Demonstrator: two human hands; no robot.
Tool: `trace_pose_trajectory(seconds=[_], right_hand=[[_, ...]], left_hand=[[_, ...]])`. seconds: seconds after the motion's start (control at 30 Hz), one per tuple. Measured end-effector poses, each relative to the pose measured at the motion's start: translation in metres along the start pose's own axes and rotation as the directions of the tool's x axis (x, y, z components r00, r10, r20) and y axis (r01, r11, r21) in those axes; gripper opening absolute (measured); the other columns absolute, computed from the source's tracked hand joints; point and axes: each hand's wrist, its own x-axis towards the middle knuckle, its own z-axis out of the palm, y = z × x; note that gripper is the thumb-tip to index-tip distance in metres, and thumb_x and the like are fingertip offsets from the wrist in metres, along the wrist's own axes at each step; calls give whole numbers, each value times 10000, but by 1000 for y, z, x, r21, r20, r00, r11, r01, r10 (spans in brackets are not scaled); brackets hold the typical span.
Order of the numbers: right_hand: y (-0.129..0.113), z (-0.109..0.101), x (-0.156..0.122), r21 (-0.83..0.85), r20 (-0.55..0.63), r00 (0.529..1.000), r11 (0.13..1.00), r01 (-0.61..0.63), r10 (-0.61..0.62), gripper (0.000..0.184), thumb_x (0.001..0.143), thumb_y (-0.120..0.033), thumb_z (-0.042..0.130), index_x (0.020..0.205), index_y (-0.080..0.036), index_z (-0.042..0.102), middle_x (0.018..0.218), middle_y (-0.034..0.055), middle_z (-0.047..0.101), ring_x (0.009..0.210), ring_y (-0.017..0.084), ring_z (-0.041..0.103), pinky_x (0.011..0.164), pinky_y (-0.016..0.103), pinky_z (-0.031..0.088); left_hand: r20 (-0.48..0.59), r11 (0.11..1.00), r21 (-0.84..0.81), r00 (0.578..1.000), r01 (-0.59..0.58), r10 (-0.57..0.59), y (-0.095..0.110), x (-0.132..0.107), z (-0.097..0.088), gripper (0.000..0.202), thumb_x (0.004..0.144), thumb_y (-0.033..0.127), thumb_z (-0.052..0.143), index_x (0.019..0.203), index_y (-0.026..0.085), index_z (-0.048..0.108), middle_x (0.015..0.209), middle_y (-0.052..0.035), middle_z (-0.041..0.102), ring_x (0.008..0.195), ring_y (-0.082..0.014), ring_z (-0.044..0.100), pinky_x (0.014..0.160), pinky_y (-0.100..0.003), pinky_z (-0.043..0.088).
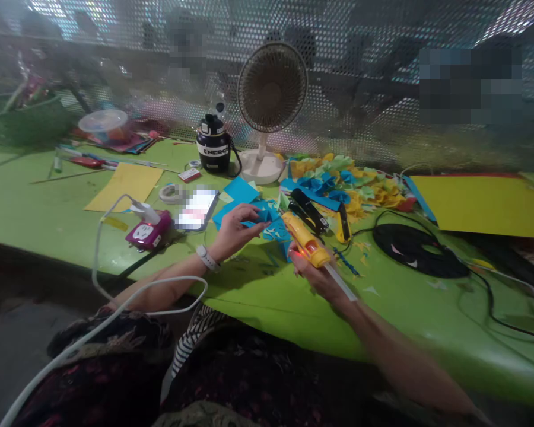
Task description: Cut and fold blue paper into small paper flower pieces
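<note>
My right hand [309, 270] is wrapped round a yellow hot glue gun [309, 240], its nozzle pointing up and left. A white glue stick [342, 284] sticks out of the gun's back end. My left hand [238, 231], with a white watch on the wrist, has its thumb and fingers bent round a piece of blue paper [266, 214] just left of the nozzle. Small blue paper scraps [276, 230] lie beneath. A square of blue paper [241, 190] lies beyond my left hand. Close by the gun are a black stapler [309, 212] and a yellow-and-black utility knife [343, 225].
A pile of yellow, green and blue paper pieces [356, 184] lies behind. A white fan [260, 166] and a black bottle [213, 148] stand at the back. A phone [198, 210], a purple power adapter [149, 231] and a white cable [95, 255] are left; a black disc [409, 252] is right.
</note>
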Motion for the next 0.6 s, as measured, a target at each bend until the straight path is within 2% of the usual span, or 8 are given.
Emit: trace_pose_trajectory(seconds=[0.2,0.37,0.6], right_hand=[[-1,1,-2,33,54,999,999,-8,6,301,782,-487,725,785,-219,589,582,-33,526,461,108,474,419,248,406],[3,2,-1,35,54,998,999,-30,28,330,764,-514,733,784,-220,582,595,-31,518,439,109,456,405,261,414],[5,1,-1,-23,55,995,997,-80,81,393,767,-591,695,784,-222,560,586,-31,509,434,113,453,399,260,395]], left_hand=[[6,997,-73,1000,3,-3,0,0,0,338,737,398,802,691,138,591,980,-103,645,792,-150,653,530,-223,589],[44,994,-105,999,-21,26,2,-1,1,327,764,394,790,704,140,592,988,-99,650,766,-133,656,541,-224,597],[41,992,-111,997,-58,63,-1,-2,1,302,770,371,790,722,141,600,988,-96,659,764,-122,652,522,-198,578]])
